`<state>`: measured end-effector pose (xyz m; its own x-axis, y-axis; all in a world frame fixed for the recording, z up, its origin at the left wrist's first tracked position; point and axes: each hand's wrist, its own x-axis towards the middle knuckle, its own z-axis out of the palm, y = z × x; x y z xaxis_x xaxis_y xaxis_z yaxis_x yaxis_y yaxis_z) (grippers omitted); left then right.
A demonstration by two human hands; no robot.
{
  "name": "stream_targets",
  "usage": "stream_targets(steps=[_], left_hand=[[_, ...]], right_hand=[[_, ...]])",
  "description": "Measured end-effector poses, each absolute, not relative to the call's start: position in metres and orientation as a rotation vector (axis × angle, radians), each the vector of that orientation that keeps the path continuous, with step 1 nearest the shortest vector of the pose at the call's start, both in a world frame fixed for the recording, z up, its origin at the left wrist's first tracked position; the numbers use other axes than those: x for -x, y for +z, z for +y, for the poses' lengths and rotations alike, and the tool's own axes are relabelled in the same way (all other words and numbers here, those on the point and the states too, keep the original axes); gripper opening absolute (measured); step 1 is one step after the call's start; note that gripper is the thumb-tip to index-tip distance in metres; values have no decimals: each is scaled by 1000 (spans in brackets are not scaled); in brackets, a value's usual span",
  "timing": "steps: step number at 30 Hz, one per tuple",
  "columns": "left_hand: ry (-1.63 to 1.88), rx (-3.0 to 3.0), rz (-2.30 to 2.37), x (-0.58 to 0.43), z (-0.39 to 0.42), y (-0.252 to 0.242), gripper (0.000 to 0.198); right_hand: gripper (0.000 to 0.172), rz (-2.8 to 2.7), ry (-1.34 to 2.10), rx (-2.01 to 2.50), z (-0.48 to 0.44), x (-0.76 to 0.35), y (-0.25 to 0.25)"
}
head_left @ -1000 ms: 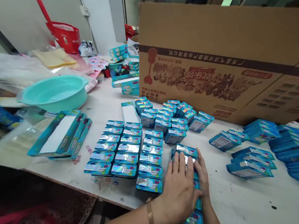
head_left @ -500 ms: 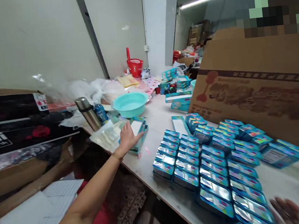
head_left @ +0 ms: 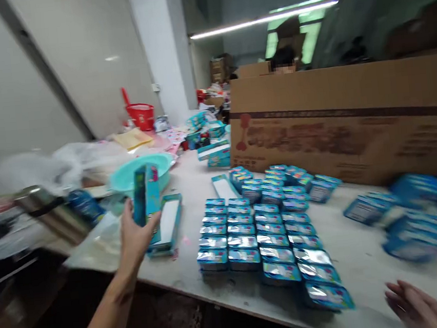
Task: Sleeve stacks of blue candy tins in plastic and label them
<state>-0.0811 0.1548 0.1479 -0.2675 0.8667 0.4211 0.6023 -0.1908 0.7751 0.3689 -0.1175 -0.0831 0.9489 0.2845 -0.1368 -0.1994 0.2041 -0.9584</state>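
Note:
My left hand grips a narrow teal cardboard box, raised upright above the table's left part. Just beside it lies another teal box with a white panel facing up. My right hand hovers at the lower right near the table's front edge, fingers stretched out and nothing visible in them. Between the hands stand rows of small blue packs with shiny tops. More blue packs, blurred, lie beyond my right hand.
A large brown carton stands along the table's back; a person's head shows behind it. At left are a turquoise basin, a steel flask, a blue bottle and a red basket. The white table has its front edge near me.
My left hand has lifted a teal box off the one beneath and tilted it upright. My right hand has come away from the pack rows. The view has swung right.

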Motion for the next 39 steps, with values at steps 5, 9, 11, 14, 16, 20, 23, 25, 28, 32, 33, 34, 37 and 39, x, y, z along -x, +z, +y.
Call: stream_targets(steps=[5,9,11,14,16,20,23,25,28,32,33,34,37,39], left_hand=[[884,-1947,890,-66,42,174,95],[342,-2137,623,-206,-41,121,102],[243,-2282,730,-253,-59,83,106],[58,-2488,882,-288,-64,35,101],[-43,-2573,974,-295,-63,14,96],[-119,-2596,1154,-303,-69,-2,96],[-113,-2557,1119,-303,-77,9,103],[-25,-2566,945,-300,-74,26,109],[200,-2663,656,-307,-42,57,109],[299,-2849,453,-364,35,87,92],[243,-2892,429,-385,54,89,86],[183,-2940,391,-407,71,88,82],[-18,-3069,233,-469,102,77,88],[-121,-3103,117,-500,110,66,101]], right_hand=[[54,-241,290,1178,-122,-310,-3],[54,-363,193,1126,-142,-315,3],[55,-298,167,1257,-159,-341,-10],[68,-315,55,1539,-177,-400,-30],[80,-491,-98,1736,-177,-445,-33],[108,-1053,-132,2217,-145,-527,-13],[136,-1329,199,2551,-108,-569,6],[143,-1433,385,2611,-91,-586,12],[131,-1505,399,2511,-84,-597,8],[116,-1527,255,2330,-100,-591,-7],[115,-1513,246,2315,-106,-587,-11],[113,-1491,240,2310,-113,-583,-15],[106,-1362,185,2343,-137,-567,-26],[102,-1236,105,2375,-154,-554,-30]])
